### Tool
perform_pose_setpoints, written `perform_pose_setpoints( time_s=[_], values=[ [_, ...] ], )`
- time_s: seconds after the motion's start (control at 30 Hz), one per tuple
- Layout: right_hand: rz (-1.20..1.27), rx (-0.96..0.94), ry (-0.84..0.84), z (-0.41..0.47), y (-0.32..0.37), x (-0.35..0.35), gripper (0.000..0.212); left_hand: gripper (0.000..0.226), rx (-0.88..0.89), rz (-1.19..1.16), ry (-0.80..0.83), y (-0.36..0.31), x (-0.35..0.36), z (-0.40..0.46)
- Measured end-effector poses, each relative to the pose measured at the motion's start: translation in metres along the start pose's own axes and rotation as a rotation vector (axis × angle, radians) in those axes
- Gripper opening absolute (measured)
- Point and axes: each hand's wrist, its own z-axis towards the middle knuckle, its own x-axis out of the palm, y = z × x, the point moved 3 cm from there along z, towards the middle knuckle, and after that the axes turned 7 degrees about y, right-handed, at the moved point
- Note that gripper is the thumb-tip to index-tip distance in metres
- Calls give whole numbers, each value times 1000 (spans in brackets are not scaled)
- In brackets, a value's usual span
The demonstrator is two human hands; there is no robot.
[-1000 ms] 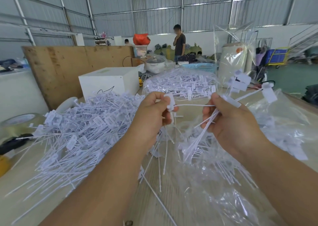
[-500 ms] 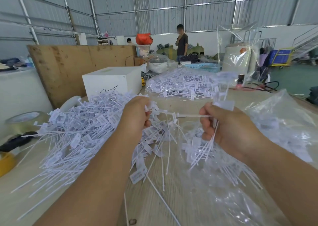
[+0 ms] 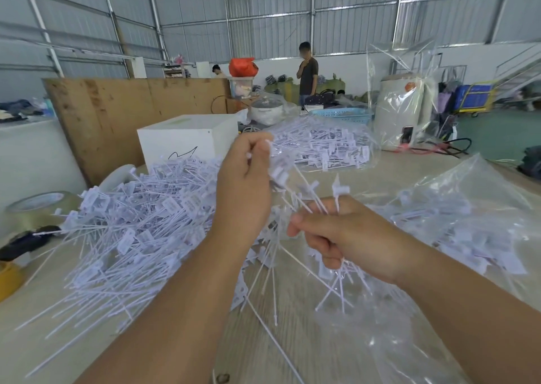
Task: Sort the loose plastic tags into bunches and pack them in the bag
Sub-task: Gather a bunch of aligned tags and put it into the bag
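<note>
Head view: print on the tag heads is too small to read. The left hand (image 3: 244, 190), raised at 12 o'clock, pinches 1 tag (image 3: 279, 176) by its head. The right hand (image 3: 348, 237), at 3 o'clock, grips a bunch of tags (image 3: 316, 199) in a curled fist. The loose tags (image 3: 131, 228) are heaped at 9 o'clock on the table (image 3: 292, 339); the clear bag (image 3: 468, 208) lies at 3 o'clock.

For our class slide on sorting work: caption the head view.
Left hand and right hand bunch white plastic tags above a loose pile.
</note>
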Motion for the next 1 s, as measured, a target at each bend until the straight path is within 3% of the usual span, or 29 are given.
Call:
perform_pose_setpoints(
  time_s=[0.13, 0.23, 0.27, 0.33, 0.43, 0.5, 0.6, 0.7, 0.83, 0.9, 1.0],
  values=[
    [-11, -95, -47, 6, 2, 10, 28, 27, 14, -114, 175, -9, 24, -13],
    [151, -137, -201, 7, 1, 1, 21, 26, -227, -417, 180, -2, 23, -6],
    [231, -157, -252, 7, 1, -4, 21, 22, -307, -389, 135, 4, 18, -2],
    [372, -193, -334, 6, 3, -13, 25, 12, -416, 21, 131, 19, 7, 3],
    [418, -198, -429, 4, 3, -19, 26, 21, -449, 808, 489, 42, 3, -8],
    [421, -210, -464, 3, 3, -20, 25, 26, -494, 1037, 637, 51, 6, -16],
    [451, -255, -482, 0, 10, -23, 23, 18, -460, 1223, 635, 51, 11, -15],
    [356, -175, -453, -1, 13, -25, 20, 20, -441, 1203, 547, 47, 9, -12],
    [95, 138, -240, 0, 1, -12, 21, 10, -362, 924, 411, 34, 8, -9],
    [110, 202, -176, 2, -4, -6, 25, 14, -317, 742, 456, 27, 17, -12],
    [256, 225, -257, 4, -11, -11, 32, 12, -226, 633, 541, 22, 27, -16]
  ],
)
